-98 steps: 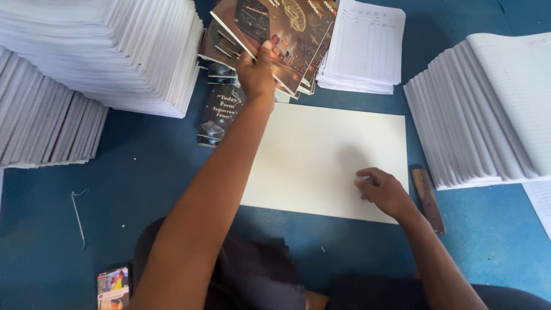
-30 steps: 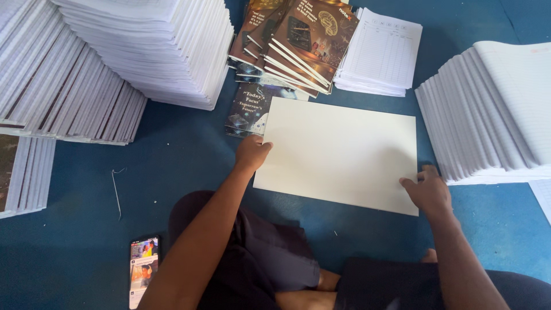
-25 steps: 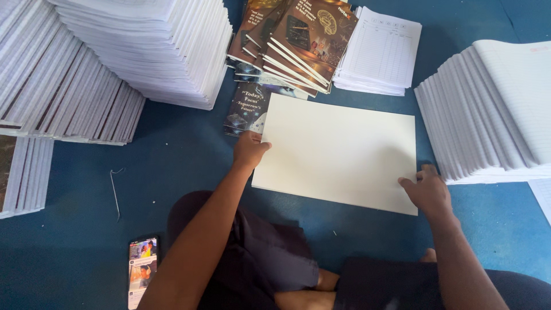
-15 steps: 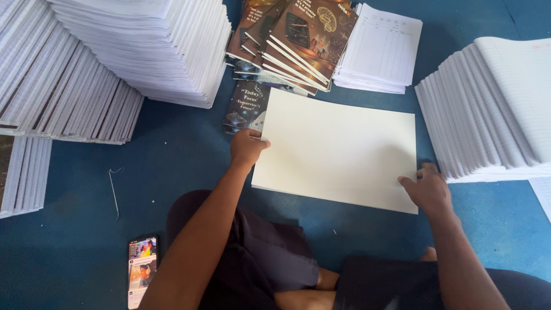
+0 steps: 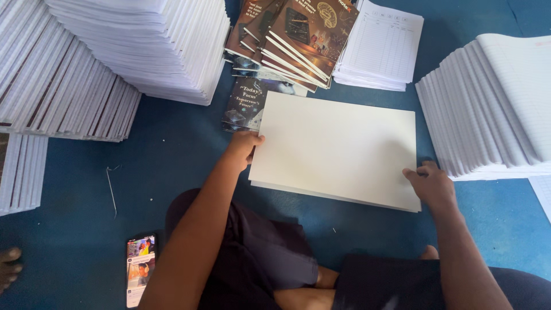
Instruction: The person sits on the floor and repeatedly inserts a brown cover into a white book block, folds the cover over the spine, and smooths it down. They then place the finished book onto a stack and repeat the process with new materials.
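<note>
A cream-white stack of large blank sheets [image 5: 336,146] lies on the blue floor in front of me. My left hand [image 5: 245,144] grips its left edge, thumb on top. My right hand [image 5: 431,185] holds its lower right corner, fingers on the sheet. The near edge of the stack looks slightly lifted, casting a shadow. Beyond it lie dark printed covers [image 5: 295,37], fanned in a pile, with one more dark cover [image 5: 245,104] partly under the sheets.
Tall stacks of white paper blocks [image 5: 143,46] stand at the left, more ruled ones [image 5: 493,103] at the right, and a pile of ruled forms [image 5: 381,46] at the back. A phone [image 5: 140,270] lies by my knee. Someone's toes [image 5: 8,267] show at the left edge.
My left hand came back from the dark covers to the sheets' left edge. My right hand slid to the lower right corner. The stack shifted a little.
</note>
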